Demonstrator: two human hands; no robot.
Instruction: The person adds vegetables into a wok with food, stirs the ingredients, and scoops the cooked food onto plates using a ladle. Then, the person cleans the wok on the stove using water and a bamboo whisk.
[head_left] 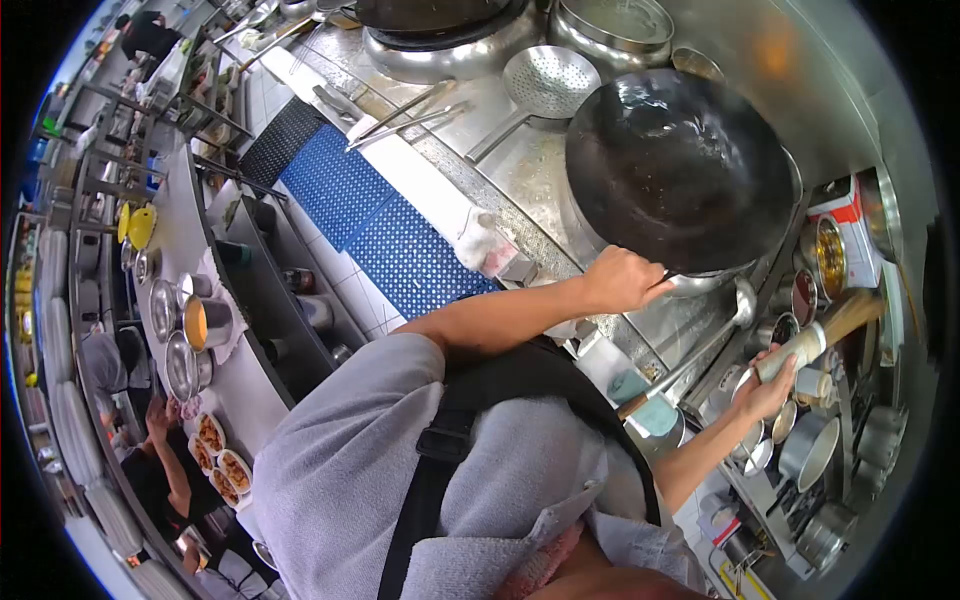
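My left hand (622, 281) is closed on the near rim of a large dark wok (680, 170), where its handle is hidden by the fingers. The wok is tilted over the burner and its inside looks wet and shiny. To the right, my right hand (770, 388) is wrapped round the pale handle of a brush (850, 316) with straw-coloured bristles pointing away from me. A ladle (742, 303) with a long handle lies between my two hands, below the wok. A perforated strainer (552, 82) rests left of the wok.
Another wok station (450, 50) stands at the top. Metal pots (808, 450) and sauce containers (830, 255) crowd the right side. A blue floor mat (335, 185) lies left of the stove. Filled dishes (211, 434) stand on the far-left counter, beside another person's arm (172, 460).
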